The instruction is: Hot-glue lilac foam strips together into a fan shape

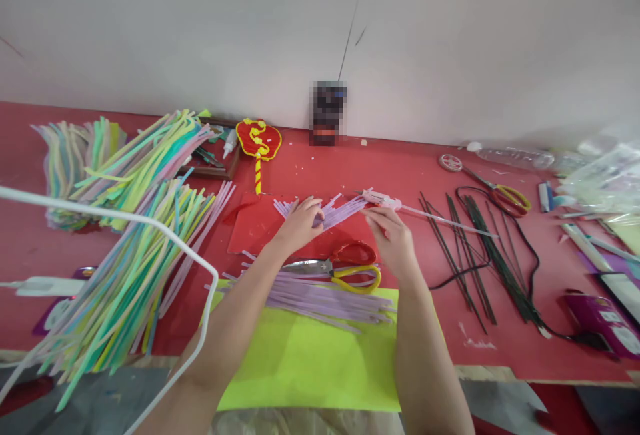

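Short light-purple pipe cleaners lie fanned on a red board. My left hand rests over their left part with its fingers curled around some of them. At their right ends, my right hand has thumb and fingertips pressed together; what sits in that pinch is too small to make out. Just above it lies a pink glue gun with a long clear glue stick in its back. Scissors with red and yellow handles lie on more purple pipe cleaners below my hands.
Bundles of coloured pipe cleaners fill the left side. A red fan-shaped piece with yellow trim lies at the back. To the right are dark green stems, other scissors and a purple power strip. A white cable crosses the left foreground.
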Demonstrator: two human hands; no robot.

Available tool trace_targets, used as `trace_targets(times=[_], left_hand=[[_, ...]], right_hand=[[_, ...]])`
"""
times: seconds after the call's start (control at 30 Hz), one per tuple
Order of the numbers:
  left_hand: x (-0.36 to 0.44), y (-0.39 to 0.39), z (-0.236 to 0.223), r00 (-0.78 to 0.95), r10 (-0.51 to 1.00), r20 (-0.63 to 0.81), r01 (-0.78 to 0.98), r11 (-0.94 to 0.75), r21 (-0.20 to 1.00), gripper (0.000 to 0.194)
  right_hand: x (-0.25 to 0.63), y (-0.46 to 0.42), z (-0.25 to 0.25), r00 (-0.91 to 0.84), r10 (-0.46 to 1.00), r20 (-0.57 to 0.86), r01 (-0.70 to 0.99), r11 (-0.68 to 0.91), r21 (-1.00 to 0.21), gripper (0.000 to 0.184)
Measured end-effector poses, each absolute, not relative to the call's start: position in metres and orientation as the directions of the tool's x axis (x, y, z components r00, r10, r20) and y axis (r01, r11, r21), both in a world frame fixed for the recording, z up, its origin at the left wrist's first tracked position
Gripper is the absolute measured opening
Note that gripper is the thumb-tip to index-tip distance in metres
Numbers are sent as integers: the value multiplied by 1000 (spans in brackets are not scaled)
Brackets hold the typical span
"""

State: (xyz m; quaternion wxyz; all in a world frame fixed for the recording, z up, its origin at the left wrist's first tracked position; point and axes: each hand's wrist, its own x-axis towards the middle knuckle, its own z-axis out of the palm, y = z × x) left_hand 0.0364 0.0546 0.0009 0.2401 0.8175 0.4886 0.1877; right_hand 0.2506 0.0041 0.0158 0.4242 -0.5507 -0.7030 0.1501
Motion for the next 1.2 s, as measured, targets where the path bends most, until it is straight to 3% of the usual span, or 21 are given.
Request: trace_targets(times=[0.17, 0.53, 0.73, 0.93, 1.2], left_hand=[[36, 56, -2, 460, 884, 86, 702, -421, 574, 11], [35, 58, -7, 473, 872, 128, 680, -453, 576, 13], [36, 59, -4, 470, 879, 82, 698, -427, 575, 12], [36, 57, -3, 468, 879, 88, 703, -431, 566, 13], [34, 56, -5, 494, 861, 122, 685, -472, 556, 16]], right_hand=[[264, 0, 26, 104, 918, 383, 613, 244, -751, 30], [225, 7, 46, 86, 905, 416, 603, 285, -745, 28], [202, 22, 4, 169, 862, 478, 637, 275, -720, 32], [202, 29, -21, 185, 884, 428, 640, 222, -735, 34], [206, 33, -31, 55, 932, 358, 776, 186, -603, 26]])
